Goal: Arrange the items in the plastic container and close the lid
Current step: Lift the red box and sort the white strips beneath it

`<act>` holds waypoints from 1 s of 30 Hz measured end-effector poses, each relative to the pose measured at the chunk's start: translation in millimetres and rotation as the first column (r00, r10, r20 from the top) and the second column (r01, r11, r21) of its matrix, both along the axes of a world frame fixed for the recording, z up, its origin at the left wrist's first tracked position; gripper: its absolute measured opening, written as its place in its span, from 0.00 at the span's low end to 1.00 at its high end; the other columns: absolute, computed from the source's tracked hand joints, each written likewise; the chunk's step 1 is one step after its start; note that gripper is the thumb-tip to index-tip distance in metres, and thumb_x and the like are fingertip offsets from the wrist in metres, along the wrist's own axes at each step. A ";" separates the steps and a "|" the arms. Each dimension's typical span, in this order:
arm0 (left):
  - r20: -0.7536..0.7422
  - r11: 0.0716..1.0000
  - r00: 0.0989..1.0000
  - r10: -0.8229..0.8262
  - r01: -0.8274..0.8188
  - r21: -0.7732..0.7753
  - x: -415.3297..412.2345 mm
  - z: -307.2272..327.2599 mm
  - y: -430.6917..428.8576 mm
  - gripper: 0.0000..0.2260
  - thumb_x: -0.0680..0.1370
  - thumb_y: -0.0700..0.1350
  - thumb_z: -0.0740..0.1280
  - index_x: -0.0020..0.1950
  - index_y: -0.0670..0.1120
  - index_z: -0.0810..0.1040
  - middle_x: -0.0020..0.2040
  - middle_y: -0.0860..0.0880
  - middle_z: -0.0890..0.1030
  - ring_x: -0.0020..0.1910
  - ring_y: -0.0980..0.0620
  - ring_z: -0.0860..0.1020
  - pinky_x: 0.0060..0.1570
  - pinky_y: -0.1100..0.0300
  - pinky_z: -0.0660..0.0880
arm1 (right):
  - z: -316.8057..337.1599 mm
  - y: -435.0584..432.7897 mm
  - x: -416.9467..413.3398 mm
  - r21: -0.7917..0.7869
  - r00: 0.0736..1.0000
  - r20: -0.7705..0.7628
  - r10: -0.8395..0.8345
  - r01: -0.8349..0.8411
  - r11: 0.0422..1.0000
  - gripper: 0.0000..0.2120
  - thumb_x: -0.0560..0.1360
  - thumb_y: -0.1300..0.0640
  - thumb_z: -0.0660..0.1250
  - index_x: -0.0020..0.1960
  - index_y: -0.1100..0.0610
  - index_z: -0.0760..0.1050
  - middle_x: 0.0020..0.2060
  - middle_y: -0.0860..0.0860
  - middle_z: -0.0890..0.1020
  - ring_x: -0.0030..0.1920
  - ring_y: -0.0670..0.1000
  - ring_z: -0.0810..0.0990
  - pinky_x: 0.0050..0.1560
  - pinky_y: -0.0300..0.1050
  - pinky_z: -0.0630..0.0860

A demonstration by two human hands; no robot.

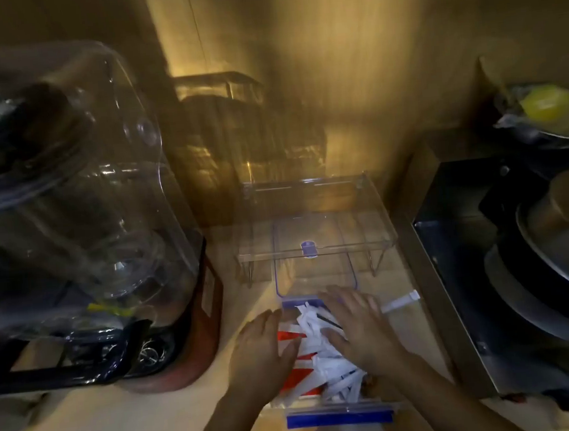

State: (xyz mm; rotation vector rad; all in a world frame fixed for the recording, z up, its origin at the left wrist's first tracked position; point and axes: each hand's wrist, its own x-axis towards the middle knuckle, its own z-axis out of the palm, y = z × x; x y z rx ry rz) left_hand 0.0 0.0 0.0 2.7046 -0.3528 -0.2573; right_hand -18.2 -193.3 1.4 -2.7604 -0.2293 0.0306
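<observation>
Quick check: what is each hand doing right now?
Left hand: open, palm down on the packets, gripping nothing.
Right hand: open, fingers spread over the packets, gripping nothing.

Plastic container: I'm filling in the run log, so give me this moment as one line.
stage: arranging | left hand: on sachets | right hand: on sachets | plastic container: open | lid: off, behind

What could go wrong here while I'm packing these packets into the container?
The packets are heaped above the plastic container rim, so the lid may not seat or could pinch one. The white stick pokes out past the right hand and could block closing. The left hand might nudge packets overboard.
</observation>
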 end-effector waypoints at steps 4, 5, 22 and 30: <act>-0.043 0.995 0.997 -0.061 0.064 0.075 -6.1 -13.4 3.7 0.26 0.77 0.60 0.57 0.72 0.51 0.60 0.72 0.51 0.68 0.69 0.51 0.66 0.71 0.55 0.59 | -19.4 2.2 1.9 0.025 0.979 -0.203 -0.025 0.030 0.999 0.27 0.78 0.43 0.57 0.74 0.49 0.57 0.72 0.48 0.65 0.72 0.49 0.61 0.71 0.47 0.55; -0.050 0.994 0.997 -0.066 0.071 0.089 -7.4 -16.2 3.4 0.26 0.77 0.60 0.56 0.72 0.52 0.60 0.72 0.52 0.67 0.70 0.52 0.65 0.73 0.54 0.56 | -24.4 3.1 3.6 0.063 0.971 -0.234 -0.043 0.060 0.996 0.26 0.78 0.43 0.57 0.73 0.49 0.58 0.72 0.47 0.66 0.72 0.49 0.61 0.71 0.47 0.55; -0.040 0.985 0.999 0.003 0.004 0.170 -19.6 -38.7 -3.8 0.34 0.74 0.60 0.62 0.75 0.53 0.52 0.76 0.53 0.59 0.75 0.53 0.56 0.74 0.49 0.47 | -18.0 18.0 30.2 0.418 0.804 -0.593 -0.051 0.361 0.833 0.10 0.79 0.62 0.60 0.51 0.64 0.79 0.47 0.61 0.82 0.48 0.55 0.80 0.55 0.51 0.75; -0.037 0.973 0.997 -0.065 0.071 0.219 -18.7 -38.6 -2.7 0.32 0.72 0.67 0.58 0.72 0.55 0.59 0.73 0.53 0.64 0.74 0.52 0.59 0.73 0.44 0.44 | -16.7 26.0 39.7 0.398 0.780 -0.624 0.055 0.257 0.880 0.06 0.77 0.61 0.64 0.50 0.63 0.77 0.48 0.60 0.80 0.47 0.51 0.77 0.50 0.41 0.71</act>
